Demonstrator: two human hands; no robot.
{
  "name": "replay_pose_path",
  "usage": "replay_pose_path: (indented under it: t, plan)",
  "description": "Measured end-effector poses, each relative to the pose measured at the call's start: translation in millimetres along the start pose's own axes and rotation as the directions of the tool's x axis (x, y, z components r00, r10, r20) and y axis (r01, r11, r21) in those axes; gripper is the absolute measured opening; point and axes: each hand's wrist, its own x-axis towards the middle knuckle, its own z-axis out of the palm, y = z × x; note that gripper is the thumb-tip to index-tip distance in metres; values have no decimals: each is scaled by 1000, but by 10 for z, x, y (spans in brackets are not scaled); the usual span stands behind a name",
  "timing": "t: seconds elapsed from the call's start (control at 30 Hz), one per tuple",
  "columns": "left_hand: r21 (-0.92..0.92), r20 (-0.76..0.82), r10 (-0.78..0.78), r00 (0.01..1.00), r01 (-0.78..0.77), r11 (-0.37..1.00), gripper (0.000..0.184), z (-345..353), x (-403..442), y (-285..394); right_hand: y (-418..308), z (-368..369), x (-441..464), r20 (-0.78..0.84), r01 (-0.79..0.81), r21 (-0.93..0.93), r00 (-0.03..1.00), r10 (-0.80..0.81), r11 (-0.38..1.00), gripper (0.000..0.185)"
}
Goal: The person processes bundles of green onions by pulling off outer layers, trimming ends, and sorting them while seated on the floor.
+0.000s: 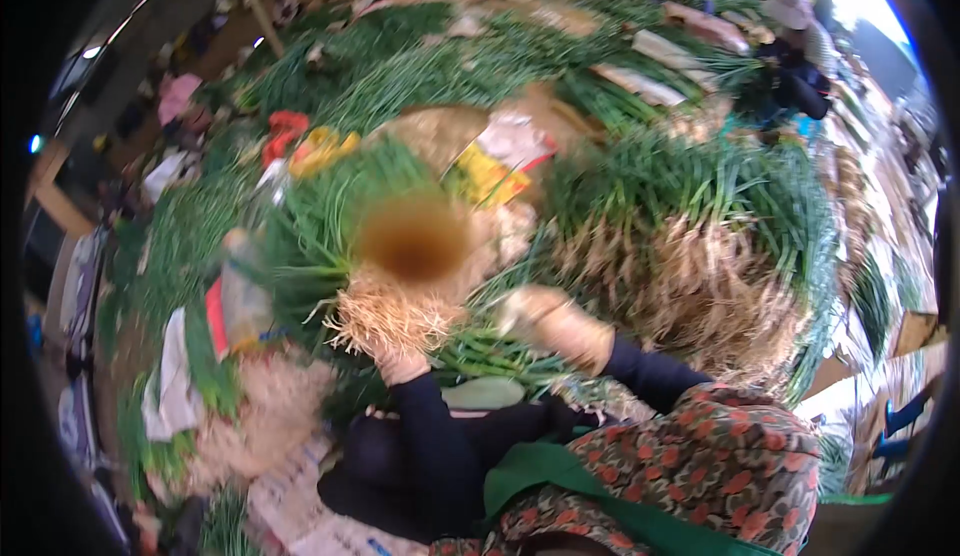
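Note:
A bundle of green onions point(385, 314) with pale, stringy roots lies over my left hand point(400, 361), its green leaves fanning up and away to the left. The roots hide most of the fingers of that hand. To the right, my right hand point(560, 328) is blurred by motion, with something whitish at its fingertips that I cannot make out. Loose green stalks point(500, 356) lie below and between the two hands. A brown blurred spot covers part of the view just above the bundle.
A large heap of rooted green onions point(700, 256) stands to the right. Yellow packaging point(490, 176) and a red bag point(285, 136) lie beyond the bundle. More onions spread across the floor. A person point(800, 56) in a pale hat is at the upper right.

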Motion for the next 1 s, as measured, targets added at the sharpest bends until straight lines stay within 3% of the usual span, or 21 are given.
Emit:
replay_pose_path:
  t: [0.03,0.07,0.13,0.2,0.23,0.27,0.33,0.4,0.5,0.53,0.57,0.6,0.67,0.73,0.77,0.8,0.87,0.9,0.97,1.0]
  plan:
    - [5,5,22,1000,-22,1000,58,52,-59,101,-274,-52,-100,23,-3,130,1000,0,992,20]
    - [7,7,50,999,-50,999,58,77,-130,199,-465,-17,-188,-179,38,80,984,-23,996,26]
    - [19,11,95,995,-95,995,57,138,-273,390,-383,-517,-126,49,-4,126,999,-2,992,26]
    - [40,8,143,990,-143,989,57,180,-446,578,15,-838,26,-31,-255,-349,965,261,902,33]
    - [49,9,158,987,-158,986,57,207,-542,674,220,-960,69,98,17,-928,975,200,373,44]
    - [64,4,185,983,-185,981,56,217,-638,750,370,-954,137,145,212,-969,905,400,-127,49]
    - [86,-4,237,971,-236,968,56,249,-797,920,823,-977,395,395,393,-919,909,135,37,44]
    - [115,-10,286,958,-283,952,56,304,-917,1095,688,-607,723,330,94,-749,912,245,656,41]
    - [154,-10,355,935,-350,924,55,384,-1100,1294,698,34,1276,464,445,-630,873,-152,636,38]
    - [165,-15,375,927,-368,915,55,408,-1167,1343,689,315,1397,479,505,-479,836,-269,718,44]
    - [169,-20,391,920,-383,908,54,412,-1237,1376,453,633,1380,494,162,-230,869,-28,959,54]
    - [180,-20,405,914,-395,901,54,438,-1290,1420,396,873,1397,530,85,-190,848,29,978,61]
    - [198,-22,434,901,-421,885,54,462,-1412,1499,214,1172,1361,693,-48,-265,685,224,963,68]
    - [212,-26,466,885,-450,867,53,442,-1549,1570,335,1394,1224,844,144,-295,502,188,945,63]
    - [218,-37,483,875,-465,858,53,408,-1627,1595,341,1373,1166,821,436,-468,537,195,768,50]
    - [224,-43,501,865,-480,848,53,391,-1693,1638,306,1338,1165,877,364,-365,444,185,857,36]
    - [226,-59,535,843,-511,829,53,343,-1852,1709,470,1217,1274,881,413,-98,460,-115,905,25]
    - [229,-65,549,833,-523,821,52,291,-1933,1746,670,1185,1478,810,291,-23,566,-153,956,23]
    - [234,-77,577,813,-548,803,52,310,-2066,1841,702,1283,1831,603,217,-151,793,-84,964,20]
    - [240,-84,592,801,-561,792,52,289,-2171,1875,714,1410,1998,539,246,-261,840,-71,933,19]
